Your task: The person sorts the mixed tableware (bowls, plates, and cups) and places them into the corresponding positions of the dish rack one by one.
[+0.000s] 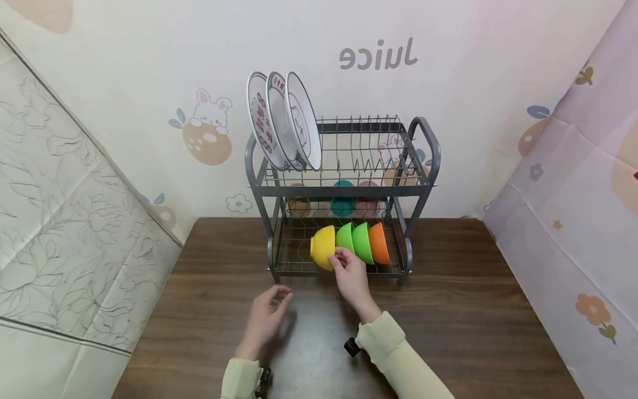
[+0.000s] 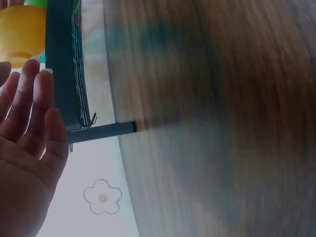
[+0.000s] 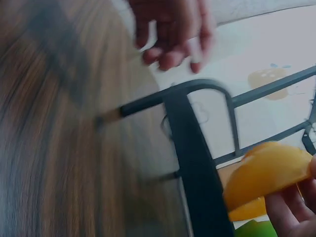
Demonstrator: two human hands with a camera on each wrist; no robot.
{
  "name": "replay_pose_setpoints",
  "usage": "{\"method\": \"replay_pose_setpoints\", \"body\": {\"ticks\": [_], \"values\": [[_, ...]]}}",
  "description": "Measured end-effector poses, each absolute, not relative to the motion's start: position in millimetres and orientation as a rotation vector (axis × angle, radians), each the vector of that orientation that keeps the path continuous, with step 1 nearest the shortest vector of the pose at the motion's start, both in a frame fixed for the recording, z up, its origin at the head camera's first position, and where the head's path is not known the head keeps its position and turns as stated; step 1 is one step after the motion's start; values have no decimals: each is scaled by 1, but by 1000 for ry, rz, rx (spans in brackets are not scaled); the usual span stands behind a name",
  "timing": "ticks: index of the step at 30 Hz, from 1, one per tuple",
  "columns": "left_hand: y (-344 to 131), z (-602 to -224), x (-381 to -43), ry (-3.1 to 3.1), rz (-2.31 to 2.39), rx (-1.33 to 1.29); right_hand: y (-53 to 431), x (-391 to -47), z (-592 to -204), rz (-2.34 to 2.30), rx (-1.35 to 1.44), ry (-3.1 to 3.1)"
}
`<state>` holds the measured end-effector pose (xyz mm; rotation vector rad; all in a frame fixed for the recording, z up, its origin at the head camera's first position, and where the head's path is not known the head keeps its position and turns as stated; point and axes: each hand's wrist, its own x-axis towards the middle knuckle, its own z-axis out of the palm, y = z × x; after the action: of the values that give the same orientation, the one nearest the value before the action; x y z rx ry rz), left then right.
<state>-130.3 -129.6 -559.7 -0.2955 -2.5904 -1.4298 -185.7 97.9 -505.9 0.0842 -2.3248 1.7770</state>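
Observation:
My right hand (image 1: pixel 351 280) pinches the rim of a yellow bowl (image 1: pixel 323 247) between thumb and fingers, at the lower tier of a dish rack. The bowl (image 3: pixel 269 170) is tipped on its side, its base facing left in the head view. Another yellow surface (image 3: pixel 249 210) shows just beyond its rim in the right wrist view. To its right stand two green bowls (image 1: pixel 362 244) and an orange bowl (image 1: pixel 380 244), nested on their sides. My left hand (image 1: pixel 266 316) hovers over the table in front of the rack, fingers loosely bent and holding nothing.
The dark two-tier rack (image 1: pixel 341 192) stands at the back of the wooden table (image 1: pixel 219 327) against a patterned wall. Three large plates (image 1: pixel 303 122) lean upright at the upper tier's left. Brown, teal (image 1: pixel 342 199) and pink cups sit at the back of the lower tier.

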Motion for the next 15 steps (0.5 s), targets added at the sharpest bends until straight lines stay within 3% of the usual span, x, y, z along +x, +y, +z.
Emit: {"method": "replay_pose_setpoints", "body": {"ticks": [15], "values": [[-121, -566, -129, -2629, -1490, -339, 95, -204, -536, 1307, 76, -2373]]}}
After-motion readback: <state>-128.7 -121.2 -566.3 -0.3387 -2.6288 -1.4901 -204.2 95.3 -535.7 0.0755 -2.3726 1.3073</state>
